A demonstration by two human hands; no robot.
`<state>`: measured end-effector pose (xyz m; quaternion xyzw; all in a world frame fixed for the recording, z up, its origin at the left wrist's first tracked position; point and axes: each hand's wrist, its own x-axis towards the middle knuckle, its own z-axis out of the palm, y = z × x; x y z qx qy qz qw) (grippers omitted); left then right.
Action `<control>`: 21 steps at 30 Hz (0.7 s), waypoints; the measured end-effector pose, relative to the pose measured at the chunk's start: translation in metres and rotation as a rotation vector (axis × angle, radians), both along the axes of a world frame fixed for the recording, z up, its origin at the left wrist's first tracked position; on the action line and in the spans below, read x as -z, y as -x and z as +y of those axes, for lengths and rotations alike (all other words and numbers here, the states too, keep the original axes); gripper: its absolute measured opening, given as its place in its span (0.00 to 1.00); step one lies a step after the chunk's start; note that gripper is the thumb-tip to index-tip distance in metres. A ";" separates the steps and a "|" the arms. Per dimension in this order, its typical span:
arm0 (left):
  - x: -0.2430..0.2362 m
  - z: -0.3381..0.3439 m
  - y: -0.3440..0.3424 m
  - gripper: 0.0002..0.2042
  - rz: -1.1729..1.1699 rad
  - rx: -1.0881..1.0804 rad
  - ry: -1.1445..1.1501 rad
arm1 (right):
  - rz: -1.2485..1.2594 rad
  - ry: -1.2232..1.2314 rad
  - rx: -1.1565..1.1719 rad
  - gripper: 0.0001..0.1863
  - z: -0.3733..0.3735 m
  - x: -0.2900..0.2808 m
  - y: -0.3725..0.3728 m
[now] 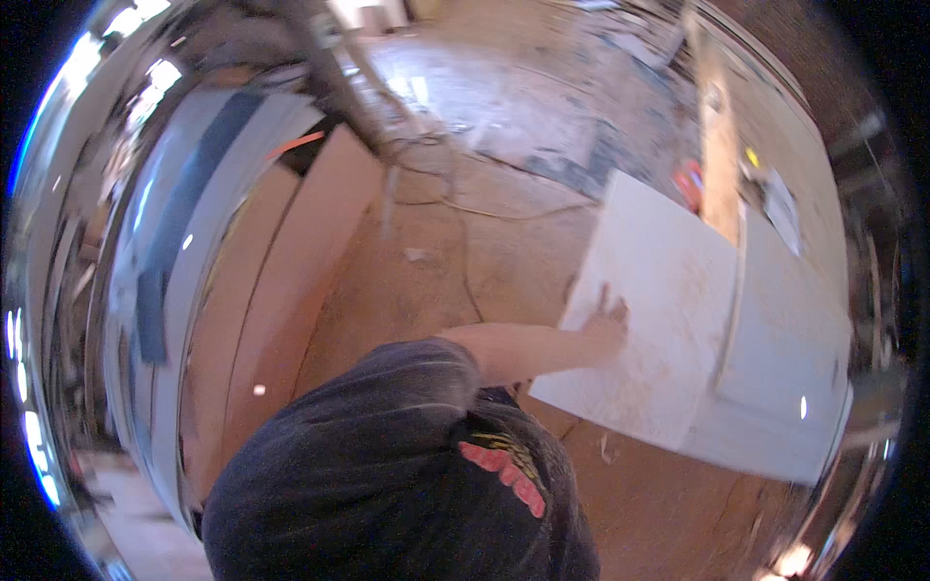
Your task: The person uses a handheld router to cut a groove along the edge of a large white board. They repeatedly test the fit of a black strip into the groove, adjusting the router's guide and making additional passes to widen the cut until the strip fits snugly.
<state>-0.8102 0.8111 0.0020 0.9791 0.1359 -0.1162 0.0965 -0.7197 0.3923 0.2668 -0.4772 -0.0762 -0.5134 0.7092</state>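
My left arm reaches out to the right from a dark sleeve. At its end my left hand (605,324) rests on a white board (668,290), near the edge closest to the middle of the view. The fingers look apart and are slightly blurred. Brownish dust or smudges mark the board's surface. It lies on or against a wider pale grey board (785,349) to its right; how the two meet is partly hidden. My right hand does not show.
Large panels (291,232) lean upright on the left. A cable (465,252) winds over the dusty brown floor (407,281). Beyond the white board lie a wooden plank (717,145), a red object (688,184), a small yellow item (753,156) and a pale sheet (781,211).
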 end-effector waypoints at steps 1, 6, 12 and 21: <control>-0.002 -0.001 -0.004 0.36 -0.015 -0.018 0.016 | -0.002 0.005 0.033 0.29 -0.012 -0.007 0.007; -0.032 0.017 0.013 0.42 0.031 0.078 0.044 | -0.019 -0.106 0.252 0.26 -0.066 -0.046 0.081; -0.030 0.023 0.017 0.44 0.062 0.184 -0.008 | -0.092 -0.274 0.390 0.25 -0.059 -0.071 0.162; -0.038 0.046 0.020 0.47 0.088 0.329 -0.022 | -0.016 -0.162 0.686 0.30 0.003 -0.070 0.232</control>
